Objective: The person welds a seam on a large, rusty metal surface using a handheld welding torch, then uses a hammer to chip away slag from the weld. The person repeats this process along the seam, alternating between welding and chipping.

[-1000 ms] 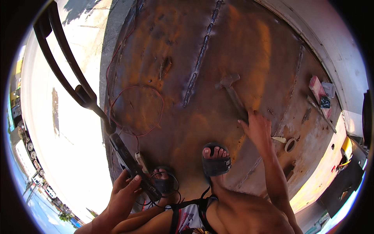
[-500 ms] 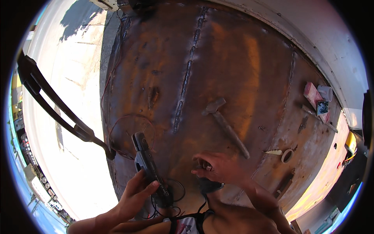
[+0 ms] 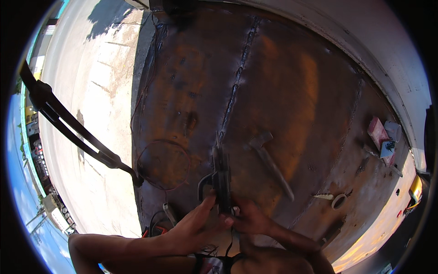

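Note:
In front of my body, both hands meet at the rear end of a long, narrow black hand tool [image 3: 222, 176] with a looped guard on its left side. Its exact kind cannot be made out. My left hand [image 3: 198, 223] is closed on it from the left, the thumb lying across its rear. My right hand [image 3: 251, 218] has its fingers curled in against the tool's right side, where a small pale spot shows between them. The fingertips are partly hidden. Ahead and right of the tool, a hammer [image 3: 273, 168] lies on the rusty metal sheet [image 3: 283, 96].
A weld seam [image 3: 237, 77] crosses the sheet. At left are a thin looped cable [image 3: 186, 160] and a black jointed arm [image 3: 86, 139] above bright pavement. At right lie a tape roll [image 3: 339, 201], a red-and-white block [image 3: 377, 131] and a pale mug [image 3: 392, 130].
The black tool has swung from the left to my middle and now points straight ahead. My right hand has come down to it, and the whole view has shifted slightly.

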`<action>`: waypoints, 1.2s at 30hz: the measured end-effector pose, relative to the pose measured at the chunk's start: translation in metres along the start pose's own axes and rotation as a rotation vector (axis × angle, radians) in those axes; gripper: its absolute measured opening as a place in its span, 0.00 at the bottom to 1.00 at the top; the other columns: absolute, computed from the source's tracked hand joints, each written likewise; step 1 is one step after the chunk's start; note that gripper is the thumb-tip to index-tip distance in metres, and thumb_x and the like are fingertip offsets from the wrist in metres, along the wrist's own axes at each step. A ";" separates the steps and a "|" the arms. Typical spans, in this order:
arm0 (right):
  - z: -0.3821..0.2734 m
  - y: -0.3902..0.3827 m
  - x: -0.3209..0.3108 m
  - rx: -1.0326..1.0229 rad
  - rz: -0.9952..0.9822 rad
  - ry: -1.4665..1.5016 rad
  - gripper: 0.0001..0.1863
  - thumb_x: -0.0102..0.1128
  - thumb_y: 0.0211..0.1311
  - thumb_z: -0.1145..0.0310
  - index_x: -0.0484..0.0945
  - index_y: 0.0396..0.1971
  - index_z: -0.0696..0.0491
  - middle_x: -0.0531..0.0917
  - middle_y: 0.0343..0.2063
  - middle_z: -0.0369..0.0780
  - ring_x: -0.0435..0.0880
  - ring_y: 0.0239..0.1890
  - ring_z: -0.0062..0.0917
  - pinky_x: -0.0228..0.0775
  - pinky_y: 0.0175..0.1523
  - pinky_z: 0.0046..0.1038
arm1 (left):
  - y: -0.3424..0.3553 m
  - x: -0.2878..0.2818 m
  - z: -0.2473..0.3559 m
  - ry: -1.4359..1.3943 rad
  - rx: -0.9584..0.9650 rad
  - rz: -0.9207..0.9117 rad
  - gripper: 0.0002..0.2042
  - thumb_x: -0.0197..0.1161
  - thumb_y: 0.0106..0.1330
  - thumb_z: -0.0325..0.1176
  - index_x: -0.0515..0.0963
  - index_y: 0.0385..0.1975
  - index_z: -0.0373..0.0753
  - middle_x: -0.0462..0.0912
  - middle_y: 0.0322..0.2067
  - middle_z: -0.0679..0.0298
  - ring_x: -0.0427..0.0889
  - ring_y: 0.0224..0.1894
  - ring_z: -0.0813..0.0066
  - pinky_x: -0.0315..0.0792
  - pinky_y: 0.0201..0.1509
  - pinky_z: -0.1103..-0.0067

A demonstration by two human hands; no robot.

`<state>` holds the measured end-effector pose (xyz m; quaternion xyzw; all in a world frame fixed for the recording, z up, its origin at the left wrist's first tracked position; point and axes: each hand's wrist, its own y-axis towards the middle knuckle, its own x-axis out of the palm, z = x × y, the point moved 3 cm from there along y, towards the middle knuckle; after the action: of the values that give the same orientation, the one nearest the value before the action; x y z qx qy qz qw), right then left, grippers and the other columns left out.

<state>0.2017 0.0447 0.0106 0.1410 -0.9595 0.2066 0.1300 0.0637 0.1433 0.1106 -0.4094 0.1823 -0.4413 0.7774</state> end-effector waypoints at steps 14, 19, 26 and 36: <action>-0.009 0.016 -0.030 0.172 0.238 0.234 0.10 0.57 0.76 0.67 0.70 0.48 0.56 0.78 0.30 0.34 0.77 0.30 0.16 0.72 0.37 0.25 | -0.114 -0.062 0.146 -0.367 0.976 0.653 0.08 0.71 0.62 0.34 0.82 0.33 0.37 0.85 0.29 0.60 0.81 0.21 0.73 0.73 0.22 0.77; -0.019 0.035 -0.037 0.112 0.286 0.313 0.08 0.57 0.75 0.68 0.72 0.45 0.56 0.78 0.28 0.35 0.77 0.29 0.17 0.71 0.37 0.25 | -0.161 -0.064 0.189 -0.355 1.027 0.324 0.02 0.73 0.58 0.31 0.85 0.27 0.46 0.83 0.24 0.67 0.77 0.18 0.80 0.70 0.22 0.78; -0.031 0.065 -0.044 0.221 0.256 0.217 0.10 0.62 0.71 0.65 0.74 0.41 0.55 0.78 0.26 0.34 0.76 0.28 0.18 0.70 0.35 0.26 | -0.225 -0.075 0.180 0.237 1.103 0.482 0.06 0.77 0.51 0.33 0.86 0.26 0.50 0.84 0.25 0.68 0.81 0.29 0.73 0.71 0.31 0.75; -0.032 0.080 -0.059 0.193 0.247 0.125 0.11 0.65 0.68 0.66 0.76 0.43 0.55 0.78 0.25 0.32 0.75 0.29 0.15 0.67 0.37 0.23 | -0.231 -0.098 0.147 0.219 1.070 0.367 0.05 0.75 0.57 0.37 0.86 0.32 0.48 0.86 0.32 0.66 0.81 0.34 0.70 0.74 0.33 0.73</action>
<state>0.2369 0.1411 -0.0077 0.0206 -0.9352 0.3208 0.1487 -0.0183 0.2314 0.3749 0.1272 0.0812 -0.3699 0.9167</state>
